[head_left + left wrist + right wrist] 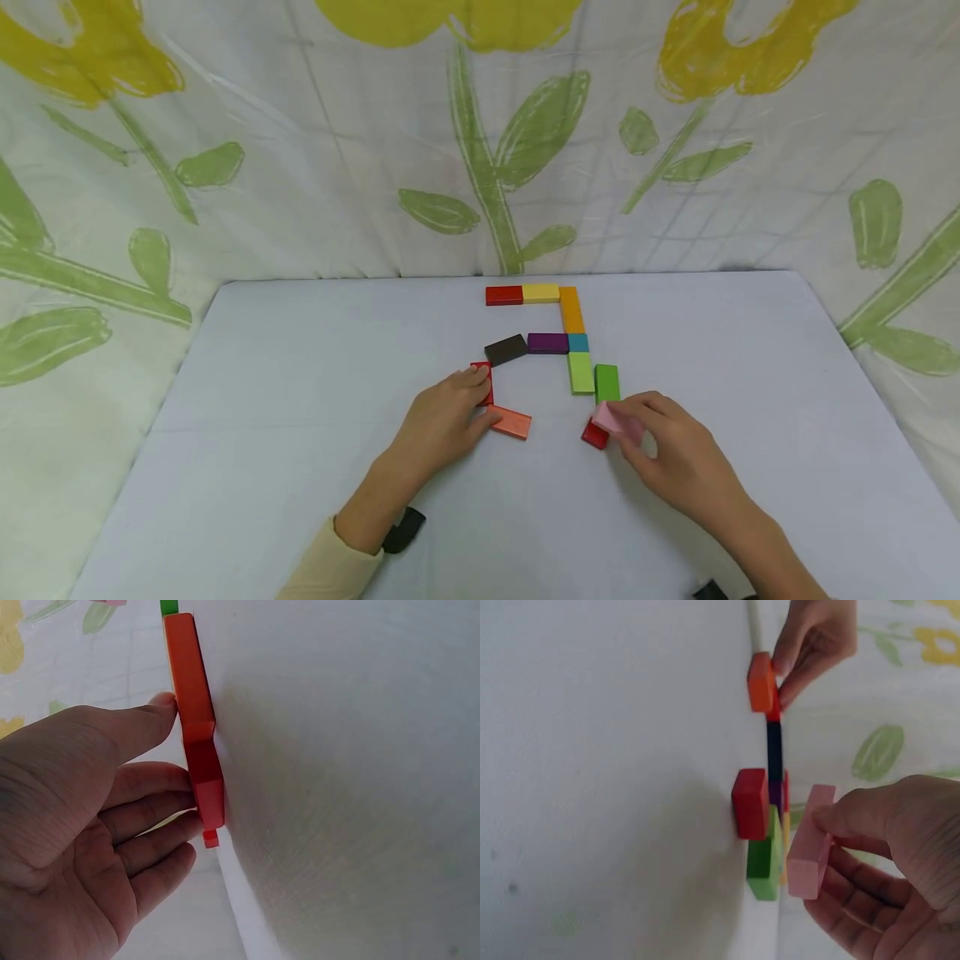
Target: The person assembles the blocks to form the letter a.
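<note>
My right hand (pixel 686 454) pinches a pink block (pixel 810 844) between thumb and fingers, held up off the table. Just beyond it lie a red block (pixel 595 434) and a green block (pixel 607 383). My left hand (pixel 442 425) rests its fingertips against another red block (pixel 207 780), while its thumb touches a coral-orange block (pixel 512 422) lying at an angle. A black block (pixel 506 349) sits above that hand, its corner near the red block. From there a purple block (pixel 547 343), a blue block (pixel 577 342) and a lime block (pixel 581 373) continue the line.
At the back of the row stand a red block (pixel 504 296), a yellow block (pixel 541 293) and an orange block (pixel 572 310). The blocks lie on a white-covered table (pixel 285 367). Behind its far edge hangs a flower-patterned curtain (pixel 337 183).
</note>
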Action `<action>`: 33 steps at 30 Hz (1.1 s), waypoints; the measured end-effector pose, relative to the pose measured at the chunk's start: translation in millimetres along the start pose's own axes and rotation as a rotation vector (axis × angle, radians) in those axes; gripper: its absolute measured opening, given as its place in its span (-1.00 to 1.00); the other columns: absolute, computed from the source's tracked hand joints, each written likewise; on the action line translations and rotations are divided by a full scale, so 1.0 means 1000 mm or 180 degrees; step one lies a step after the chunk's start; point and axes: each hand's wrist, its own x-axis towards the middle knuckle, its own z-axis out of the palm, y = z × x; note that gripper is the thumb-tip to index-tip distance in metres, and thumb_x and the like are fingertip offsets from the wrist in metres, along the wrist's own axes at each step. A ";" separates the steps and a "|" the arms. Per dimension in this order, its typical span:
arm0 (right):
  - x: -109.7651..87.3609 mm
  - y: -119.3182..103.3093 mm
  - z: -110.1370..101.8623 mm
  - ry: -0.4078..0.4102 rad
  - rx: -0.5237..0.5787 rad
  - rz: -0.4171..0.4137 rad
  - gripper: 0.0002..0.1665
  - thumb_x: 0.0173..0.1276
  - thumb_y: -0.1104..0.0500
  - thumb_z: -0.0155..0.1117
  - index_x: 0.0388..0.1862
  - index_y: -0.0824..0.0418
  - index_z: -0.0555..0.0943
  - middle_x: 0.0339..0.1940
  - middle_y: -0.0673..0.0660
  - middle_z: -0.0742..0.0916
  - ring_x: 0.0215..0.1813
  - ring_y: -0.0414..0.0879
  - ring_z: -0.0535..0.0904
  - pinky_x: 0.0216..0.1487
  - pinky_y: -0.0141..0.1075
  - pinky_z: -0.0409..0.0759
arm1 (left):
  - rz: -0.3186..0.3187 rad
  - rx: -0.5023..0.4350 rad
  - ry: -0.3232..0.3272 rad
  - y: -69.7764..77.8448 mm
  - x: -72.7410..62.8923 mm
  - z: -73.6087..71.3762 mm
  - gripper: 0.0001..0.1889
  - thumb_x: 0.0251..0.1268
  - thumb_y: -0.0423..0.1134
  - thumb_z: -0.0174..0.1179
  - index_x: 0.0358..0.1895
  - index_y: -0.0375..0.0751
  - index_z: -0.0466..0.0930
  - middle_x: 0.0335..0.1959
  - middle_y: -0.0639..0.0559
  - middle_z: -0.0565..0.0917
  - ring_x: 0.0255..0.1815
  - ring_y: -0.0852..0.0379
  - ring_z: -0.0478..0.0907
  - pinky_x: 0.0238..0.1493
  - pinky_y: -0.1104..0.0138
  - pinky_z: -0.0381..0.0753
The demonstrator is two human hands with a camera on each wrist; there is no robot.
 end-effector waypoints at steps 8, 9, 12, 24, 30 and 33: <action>-0.003 0.014 0.002 -0.0070 0.0000 0.0153 -0.50 0.10 0.32 0.69 0.07 0.17 0.79 -0.07 -0.03 0.79 -0.11 -0.19 0.64 -0.14 -0.20 0.81 | 0.0006 -0.0016 0.0010 0.000 0.000 0.000 -0.54 0.38 -0.09 0.45 0.22 -0.28 0.73 0.35 -0.12 0.70 0.43 -0.09 0.63 0.42 0.06 0.64; -0.004 0.015 0.001 -0.0082 0.0004 0.0173 -0.50 0.10 0.33 0.69 0.07 0.17 0.79 -0.07 -0.03 0.79 -0.11 -0.19 0.64 -0.14 -0.20 0.81 | 0.0001 -0.0013 0.0004 0.000 0.000 0.000 -0.54 0.38 -0.08 0.45 0.22 -0.28 0.73 0.35 -0.12 0.70 0.43 -0.09 0.63 0.42 0.06 0.64; -0.005 0.017 0.002 -0.0163 0.0046 0.0260 -0.50 0.11 0.33 0.68 0.07 0.17 0.79 -0.07 -0.02 0.80 -0.11 -0.17 0.66 -0.13 -0.20 0.81 | -0.0027 -0.0005 -0.0022 0.000 0.000 0.000 -0.53 0.38 -0.08 0.45 0.23 -0.28 0.73 0.36 -0.13 0.70 0.43 -0.08 0.63 0.43 0.06 0.63; -0.006 0.022 0.004 -0.0240 0.0098 0.0273 -0.54 0.14 0.33 0.64 0.06 0.20 0.79 -0.08 0.01 0.81 -0.13 -0.18 0.65 -0.17 -0.27 0.76 | -0.0019 -0.0040 -0.0002 0.000 0.000 -0.001 -0.53 0.40 -0.08 0.43 0.24 -0.28 0.72 0.38 -0.11 0.69 0.46 -0.08 0.61 0.45 0.05 0.61; -0.004 0.024 0.003 -0.0318 0.0078 0.0361 -0.52 0.15 0.32 0.65 0.10 0.24 0.78 -0.05 0.07 0.81 -0.10 -0.11 0.71 -0.14 -0.22 0.81 | -0.0039 -0.0100 0.0019 0.001 0.000 -0.001 -0.48 0.39 -0.04 0.44 0.28 -0.30 0.70 0.37 -0.13 0.69 0.45 -0.12 0.61 0.44 0.03 0.62; -0.003 0.025 0.004 -0.0347 0.0072 0.0398 -0.51 0.16 0.31 0.64 0.11 0.25 0.78 -0.04 0.09 0.81 -0.09 -0.09 0.71 -0.14 -0.22 0.81 | -0.0058 -0.0092 0.0002 0.001 0.000 -0.001 -0.45 0.40 -0.03 0.43 0.30 -0.30 0.68 0.38 -0.13 0.69 0.45 -0.12 0.61 0.44 0.03 0.61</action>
